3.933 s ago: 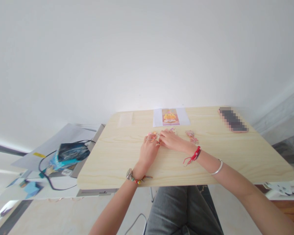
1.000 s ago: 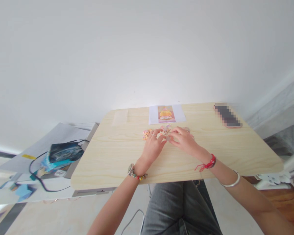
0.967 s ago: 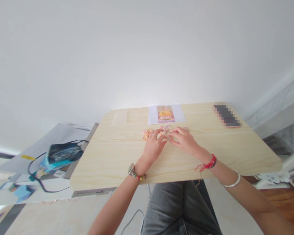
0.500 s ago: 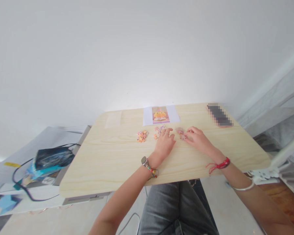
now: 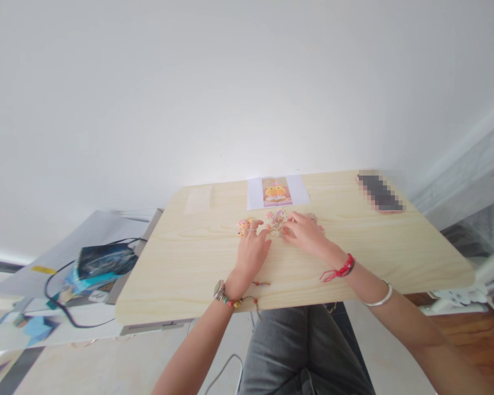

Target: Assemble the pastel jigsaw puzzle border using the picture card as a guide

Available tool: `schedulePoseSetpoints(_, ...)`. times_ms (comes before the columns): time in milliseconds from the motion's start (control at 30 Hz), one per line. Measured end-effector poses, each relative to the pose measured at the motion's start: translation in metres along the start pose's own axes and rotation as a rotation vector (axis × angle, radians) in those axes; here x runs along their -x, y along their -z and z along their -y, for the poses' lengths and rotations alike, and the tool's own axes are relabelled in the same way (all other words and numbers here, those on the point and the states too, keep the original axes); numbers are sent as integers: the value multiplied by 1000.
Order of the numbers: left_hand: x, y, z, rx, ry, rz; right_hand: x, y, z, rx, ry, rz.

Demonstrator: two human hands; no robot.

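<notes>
Small jigsaw pieces lie in three little piles on a light wood table (image 5: 181, 263). Over the orange-toned left pile (image 5: 242, 226) is my left hand (image 5: 251, 249), palm down, its fingers bent but apart; they cover part of that pile. My right hand (image 5: 307, 233) is at the right edge of the pinkish-purple middle pile (image 5: 275, 218), thumb and fingertips drawn together on a jigsaw piece (image 5: 287, 232), partly hidden by the fingers. The right pile (image 5: 312, 217) shows only in part behind that hand.
Behind the piles lies a white sheet with a printed yellow cartoon picture (image 5: 276, 191). A phone (image 5: 379, 192), pixelated, lies at the back right. A pale rectangular sheet (image 5: 198, 199) is at the back left. Left of the table, a lower surface holds a dark pouch (image 5: 105, 260).
My left hand has moved left from the middle pile to the left pile. My right hand has moved left from the right pile to the middle one. The view has shifted slightly.
</notes>
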State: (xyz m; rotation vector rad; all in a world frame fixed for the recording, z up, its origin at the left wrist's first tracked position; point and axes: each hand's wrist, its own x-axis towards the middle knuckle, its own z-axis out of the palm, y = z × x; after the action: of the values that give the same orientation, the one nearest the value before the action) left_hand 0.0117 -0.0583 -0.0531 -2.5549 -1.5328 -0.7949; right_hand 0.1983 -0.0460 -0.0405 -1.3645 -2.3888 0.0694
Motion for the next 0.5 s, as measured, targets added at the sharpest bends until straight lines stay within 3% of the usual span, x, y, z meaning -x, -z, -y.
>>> schedulePoseSetpoints(200, 4, -2, -1, 59, -22, -6, -11, -4, 5, 70, 56, 55)
schedulePoseSetpoints(500, -4, 0, -8, 258, 87, -47, -3, -4, 14, 54, 129, -190)
